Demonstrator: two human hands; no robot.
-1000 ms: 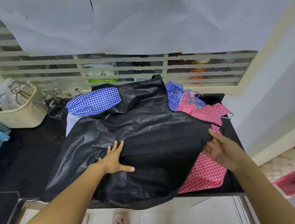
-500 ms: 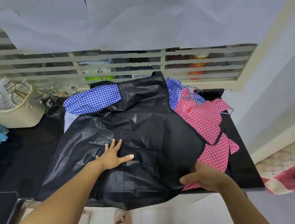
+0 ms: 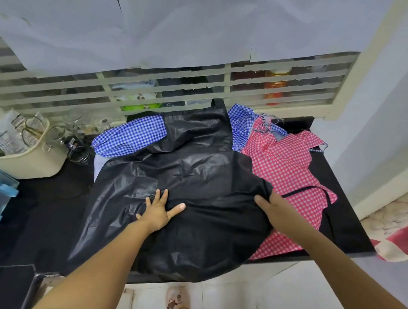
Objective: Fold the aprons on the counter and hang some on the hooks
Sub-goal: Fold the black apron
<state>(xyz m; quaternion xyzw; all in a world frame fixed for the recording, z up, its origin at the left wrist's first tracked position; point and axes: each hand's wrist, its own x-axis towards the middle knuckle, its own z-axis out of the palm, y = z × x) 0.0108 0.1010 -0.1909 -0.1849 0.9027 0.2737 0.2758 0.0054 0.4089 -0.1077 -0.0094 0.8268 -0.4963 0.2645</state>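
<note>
The black apron (image 3: 194, 179) lies spread on the counter (image 3: 44, 211); I judge its first fold is only beginning. The left hand (image 3: 158, 211) presses its middle, fingers wide and flat. The right hand (image 3: 275, 209) grips its raised right edge. To its right, the red checked apron (image 3: 281, 164), and behind it the blue checked apron (image 3: 130, 136), wait unfolded. I see no hooks. The print on the packet (image 3: 7, 135) far to its left is too small to read.

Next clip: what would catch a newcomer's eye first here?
A glossy black apron sprawls across the middle of the dark counter, the left hand pressed flat on it and the right hand gripping its bunched right edge. A pink checked apron lies to its right, a blue checked apron behind.
</note>
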